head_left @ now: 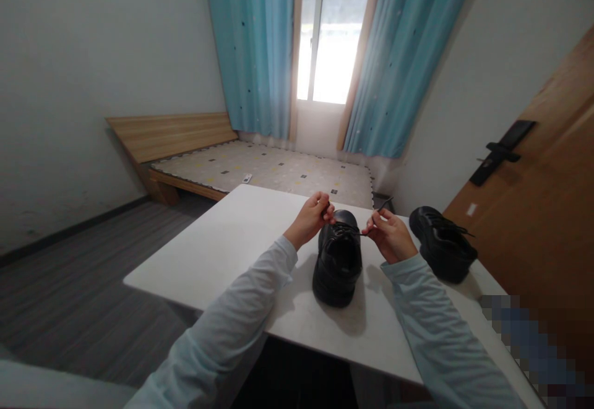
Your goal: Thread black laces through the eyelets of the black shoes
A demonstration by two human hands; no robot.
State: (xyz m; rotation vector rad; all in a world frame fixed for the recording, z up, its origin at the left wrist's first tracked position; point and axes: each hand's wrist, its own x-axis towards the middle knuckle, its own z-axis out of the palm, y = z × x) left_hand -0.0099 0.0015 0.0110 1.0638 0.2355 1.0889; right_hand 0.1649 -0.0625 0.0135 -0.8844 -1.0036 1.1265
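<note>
A black shoe (338, 266) stands upright on the white table (195, 242), its heel towards me and its toe pointing away. On its left side my left hand (316, 212) is closed, pinching one end of the dark shoelace close to the laced front. To the right of the shoe, my right hand (388, 234) pinches the other part of the shoelace (363, 233), which runs from the shoe to the fingers, with a loose tip sticking up past them. Both hands are raised a little above the tabletop.
A second black shoe (440, 242) with laces sits at the table's right side, near a wooden door (533, 180). Beyond the table is a low bed (278, 164) with a small white object (247, 179) on it. Blue curtains (260, 50) flank the window.
</note>
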